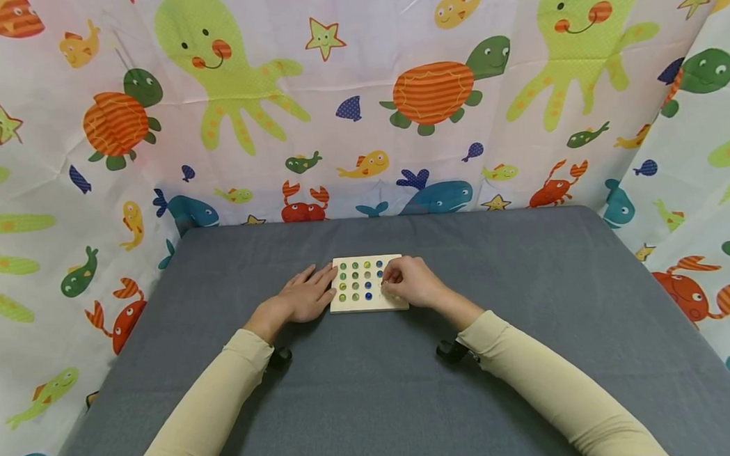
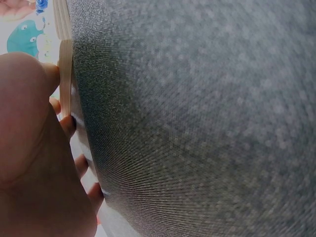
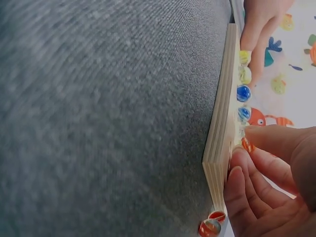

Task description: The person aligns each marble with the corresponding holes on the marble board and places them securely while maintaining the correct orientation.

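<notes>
A pale wooden board (image 1: pixel 379 305) lies on the grey cloth, with rows of green, yellow and blue glass marbles set on it; one dark blue marble (image 1: pixel 368 295) is in the front row. My left hand (image 1: pixel 307 296) rests against the board's left side, fingers extended, thumb at its edge. At the board's right side, my right hand (image 1: pixel 411 282) has thumb and finger together. The right wrist view shows them pinching an orange-red marble (image 3: pixel 248 144) just at the board's surface. In the head view that marble is hidden by the hand.
A few red-and-clear marbles (image 3: pixel 210 227) lie beside the board's right end, hidden behind the right hand in the head view. The grey table (image 1: pixel 375 395) stretches around the board. A sea-animal curtain (image 1: pixel 343 69) hangs behind and at both sides.
</notes>
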`<state>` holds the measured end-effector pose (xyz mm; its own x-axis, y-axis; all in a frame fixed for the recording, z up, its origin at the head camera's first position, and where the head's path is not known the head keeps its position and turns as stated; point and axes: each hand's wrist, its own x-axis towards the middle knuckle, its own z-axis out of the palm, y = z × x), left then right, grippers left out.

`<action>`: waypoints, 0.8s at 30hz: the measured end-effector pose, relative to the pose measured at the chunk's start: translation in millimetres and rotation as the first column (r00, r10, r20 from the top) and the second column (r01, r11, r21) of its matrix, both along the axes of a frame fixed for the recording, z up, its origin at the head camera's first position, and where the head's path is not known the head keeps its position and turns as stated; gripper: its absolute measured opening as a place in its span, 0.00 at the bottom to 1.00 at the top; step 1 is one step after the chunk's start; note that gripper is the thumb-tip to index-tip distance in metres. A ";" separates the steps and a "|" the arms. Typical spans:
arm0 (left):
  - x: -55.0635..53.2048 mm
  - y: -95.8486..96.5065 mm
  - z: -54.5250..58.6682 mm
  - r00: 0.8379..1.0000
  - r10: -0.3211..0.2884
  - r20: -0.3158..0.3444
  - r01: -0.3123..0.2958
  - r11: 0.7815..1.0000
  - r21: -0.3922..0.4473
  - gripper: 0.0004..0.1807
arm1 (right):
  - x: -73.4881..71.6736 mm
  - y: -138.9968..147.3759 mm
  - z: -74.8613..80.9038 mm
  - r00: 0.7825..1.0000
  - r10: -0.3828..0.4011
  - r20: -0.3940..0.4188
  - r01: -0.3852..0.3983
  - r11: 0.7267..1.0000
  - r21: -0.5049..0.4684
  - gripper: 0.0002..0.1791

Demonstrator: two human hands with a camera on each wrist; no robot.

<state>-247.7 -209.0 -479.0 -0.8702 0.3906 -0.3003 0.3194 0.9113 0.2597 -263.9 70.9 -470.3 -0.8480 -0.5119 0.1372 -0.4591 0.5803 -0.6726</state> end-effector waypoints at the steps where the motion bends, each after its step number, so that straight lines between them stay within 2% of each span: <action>1: 0.7 0.4 0.4 1.000 0.001 0.001 -0.001 1.000 0.000 0.34 | 0.7 -1.0 0.0 1.000 -0.007 -0.002 0.007 1.000 0.001 0.02; 7: 4.8 2.0 3.1 1.000 -0.002 -0.002 0.002 1.000 0.009 0.34 | 2.6 -5.7 -1.7 0.999 -0.036 -0.024 0.036 0.999 0.022 0.02; 14: -2.4 -0.7 -5.3 1.000 0.007 -0.017 -0.007 1.000 0.000 0.34 | 3.7 -8.1 -1.9 0.997 -0.046 -0.064 0.049 0.998 0.031 0.02; 24: -7.2 -3.7 -10.4 1.000 0.004 -0.007 -0.004 1.000 -0.006 0.34 | 3.5 -9.2 -3.0 0.997 -0.059 -0.057 0.062 0.997 0.052 0.04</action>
